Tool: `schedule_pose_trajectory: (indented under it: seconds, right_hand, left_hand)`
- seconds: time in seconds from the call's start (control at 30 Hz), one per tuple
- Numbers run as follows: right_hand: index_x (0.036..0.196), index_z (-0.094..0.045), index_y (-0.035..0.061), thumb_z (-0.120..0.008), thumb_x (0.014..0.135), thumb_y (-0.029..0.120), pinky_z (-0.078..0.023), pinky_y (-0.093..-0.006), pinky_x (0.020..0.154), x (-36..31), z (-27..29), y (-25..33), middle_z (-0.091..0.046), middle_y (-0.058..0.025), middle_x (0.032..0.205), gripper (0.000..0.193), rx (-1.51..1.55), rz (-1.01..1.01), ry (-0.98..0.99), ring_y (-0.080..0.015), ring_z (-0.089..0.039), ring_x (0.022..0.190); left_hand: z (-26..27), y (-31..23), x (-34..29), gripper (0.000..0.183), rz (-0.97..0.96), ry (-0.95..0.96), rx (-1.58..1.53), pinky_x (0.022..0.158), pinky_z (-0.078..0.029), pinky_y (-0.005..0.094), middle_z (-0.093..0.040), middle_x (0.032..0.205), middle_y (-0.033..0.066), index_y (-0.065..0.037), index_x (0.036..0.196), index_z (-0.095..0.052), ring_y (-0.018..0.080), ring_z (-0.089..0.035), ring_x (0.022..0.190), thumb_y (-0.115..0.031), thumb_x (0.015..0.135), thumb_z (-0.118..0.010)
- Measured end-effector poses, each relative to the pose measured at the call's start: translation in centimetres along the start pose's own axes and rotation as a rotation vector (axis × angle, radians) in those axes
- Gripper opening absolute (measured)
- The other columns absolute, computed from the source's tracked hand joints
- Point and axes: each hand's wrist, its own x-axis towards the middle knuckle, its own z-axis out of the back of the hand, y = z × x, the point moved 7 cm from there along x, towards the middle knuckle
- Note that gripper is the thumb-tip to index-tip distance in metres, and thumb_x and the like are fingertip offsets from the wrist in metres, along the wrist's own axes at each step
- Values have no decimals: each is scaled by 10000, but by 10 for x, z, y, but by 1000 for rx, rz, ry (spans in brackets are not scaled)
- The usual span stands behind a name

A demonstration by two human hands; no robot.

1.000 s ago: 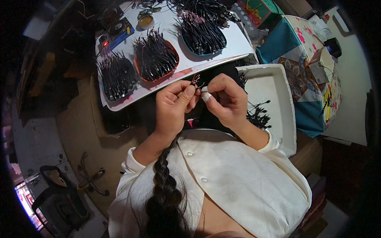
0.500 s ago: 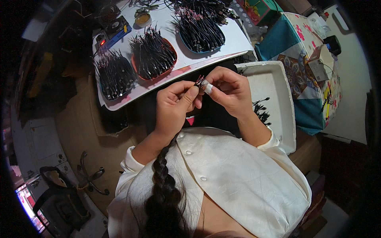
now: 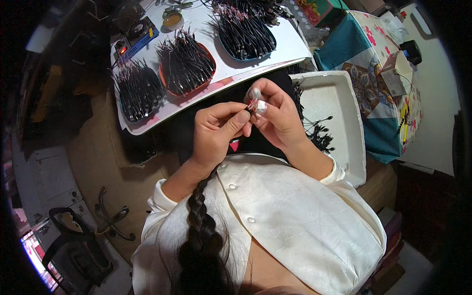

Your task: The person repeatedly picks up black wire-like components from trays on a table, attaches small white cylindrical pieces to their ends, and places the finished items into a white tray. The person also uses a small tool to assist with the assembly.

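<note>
Over my lap, both hands meet at a short black cable (image 3: 249, 109) with thin reddish wire ends sticking out. My left hand (image 3: 216, 129) is closed, pinching the cable's black part between thumb and forefinger. At the wire ends my right hand (image 3: 282, 118) is closed too, its thumb and forefinger around the reddish wires. White tape (image 3: 261, 106) wraps the tip of the right thumb. How much of the cable hangs below the fingers is hidden.
On the white table (image 3: 236, 73) ahead stand a red-rimmed basket (image 3: 212, 73) and blue tub (image 3: 255, 58), packed with black cables. Another cable bunch (image 3: 140, 93) is at left, near a blue power strip (image 3: 140, 44). Right: a white foam box (image 3: 344, 108) holding loose cables (image 3: 320, 135).
My right thumb and forefinger have shifted on the wire ends, the forefinger lifting a little. The left hand keeps its pinch. The whole view has shifted slightly.
</note>
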Motion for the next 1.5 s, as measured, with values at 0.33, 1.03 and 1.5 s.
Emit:
schedule_pose_trajectory:
  seconds: [0.33,1.03,1.5]
  right_hand:
    - [941,-572,4,-668,860,104,-479,-222,652,1,8,2,-573,-60,902,160,-112,-177,94,-101,-565,745]
    - [799,-532,2,-473,999,251,-410,-323,493,24,-9,0,-569,-82,657,325,-960,-70,525,-187,-519,521]
    - [671,-623,-22,-694,789,198,-328,-296,366,337,129,180,-521,-48,521,259,-1632,-196,-403,-137,-457,395]
  left_hand:
    - [3,2,-3,133,11,15,90,540,-401,189,-625,731,44,57,990,-644,70,-548,631,-50,923,-601]
    - [55,-100,29,212,-607,-523,107,606,-506,279,-639,755,106,25,969,-586,180,-626,631,-170,986,-504]
    - [101,-57,72,191,-191,-447,-12,414,-241,185,-574,685,64,36,940,-612,53,-358,464,-144,961,-553]
